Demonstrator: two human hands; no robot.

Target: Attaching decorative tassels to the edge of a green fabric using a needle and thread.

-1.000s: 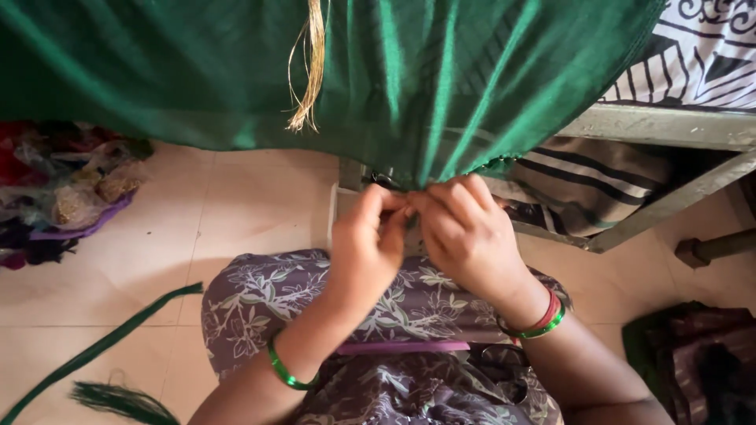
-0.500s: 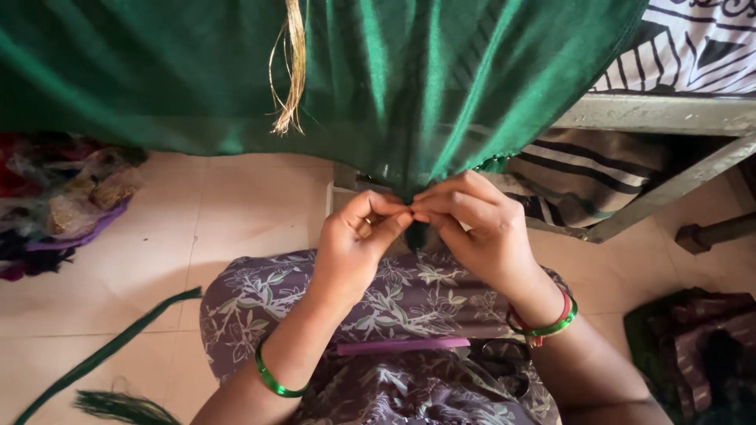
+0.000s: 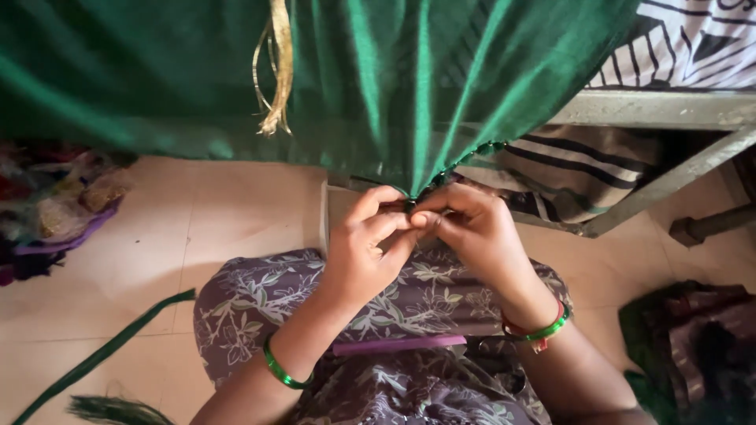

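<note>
A large green cloth [image 3: 370,86] hangs down across the top of the view, pulled into folds that meet at one point on its lower edge. My left hand [image 3: 364,244] and my right hand [image 3: 472,232] are together at that point, fingertips pinching the cloth's hem where a small dark bead or knot sits. Both wrists wear green bangles; the right one also has a red bangle. A golden tassel [image 3: 276,71] dangles from the cloth at upper left. A purple stick-like object [image 3: 398,345] lies across my lap on the floral dress.
A metal bed frame [image 3: 669,110] with striped bedding stands at the right. A heap of colourful cloth [image 3: 47,205] lies at the left on the tiled floor. A green strip [image 3: 102,354] runs along the floor at lower left. Dark fabric [image 3: 693,346] lies at lower right.
Both hands have stayed at the hem and shifted slightly lower and right; the fingers have drawn closer together on the gathered point of the cloth.
</note>
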